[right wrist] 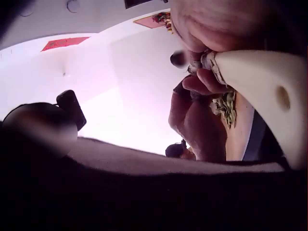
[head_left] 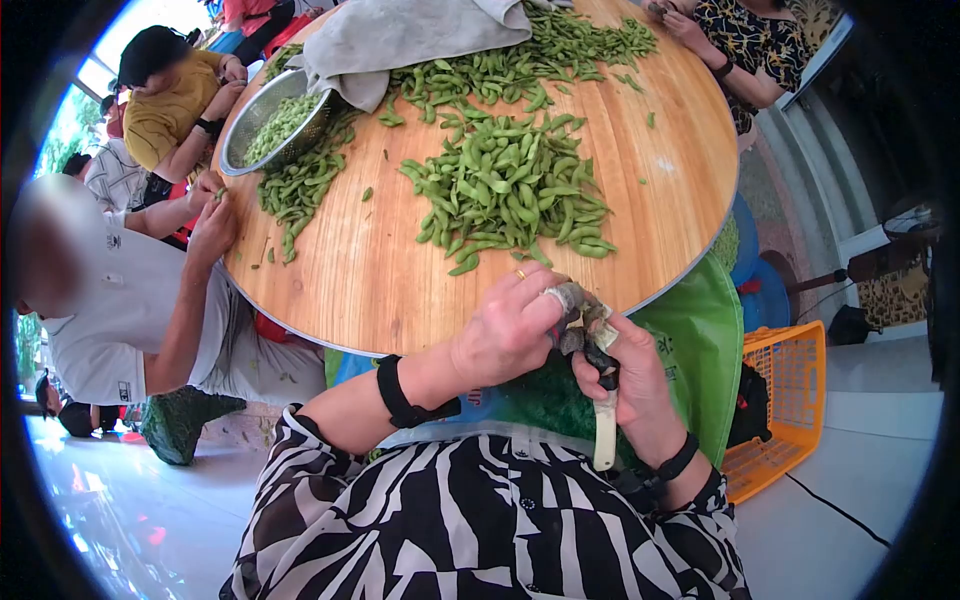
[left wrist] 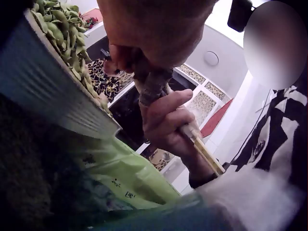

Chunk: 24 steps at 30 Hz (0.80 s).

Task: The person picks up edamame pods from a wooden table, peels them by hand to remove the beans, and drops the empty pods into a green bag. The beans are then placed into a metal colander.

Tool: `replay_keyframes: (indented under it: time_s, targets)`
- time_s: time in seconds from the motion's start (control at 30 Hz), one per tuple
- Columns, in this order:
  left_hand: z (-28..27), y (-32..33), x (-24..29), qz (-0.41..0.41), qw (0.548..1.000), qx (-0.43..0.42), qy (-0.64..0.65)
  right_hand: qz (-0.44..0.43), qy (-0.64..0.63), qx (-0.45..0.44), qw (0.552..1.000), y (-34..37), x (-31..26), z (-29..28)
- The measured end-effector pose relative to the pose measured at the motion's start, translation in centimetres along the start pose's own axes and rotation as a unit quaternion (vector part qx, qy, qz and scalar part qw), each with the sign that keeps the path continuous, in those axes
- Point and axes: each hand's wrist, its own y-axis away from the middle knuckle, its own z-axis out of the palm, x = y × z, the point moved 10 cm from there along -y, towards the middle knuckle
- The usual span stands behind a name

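Observation:
Both hands meet in front of the chest, just off the near edge of the round wooden table. My right hand grips a cream-handled tool, its handle pointing down toward the body. Black material surrounds the tool's upper part, and its working end is hidden among the fingers. The left hand, fingers curled, pinches a grey, cloth-like wrap at the tool's upper end. Whether that wrap sits on a finger or on the tool I cannot tell. Beyond the hands lies a pile of green soybean pods.
A metal colander of shelled beans stands at the left, near a grey cloth. More pods spread around it. Other people sit around the table. Below are a green bag and an orange crate.

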Motion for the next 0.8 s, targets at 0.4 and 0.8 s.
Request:
replay_keyframes:
  time_s: [0.4, 0.8]
  targets:
    - [3.3, 2.4, -6.8, -0.423, 0.786, 0.033, 0.450, -0.140, 0.203, 0.047, 0.968, 0.6, -3.3, 1.5]
    - [4.2, 4.0, -5.2, -0.440, 0.756, -0.014, 0.485, -0.155, 0.455, 0.105, 0.871, 1.5, -4.6, 2.2]
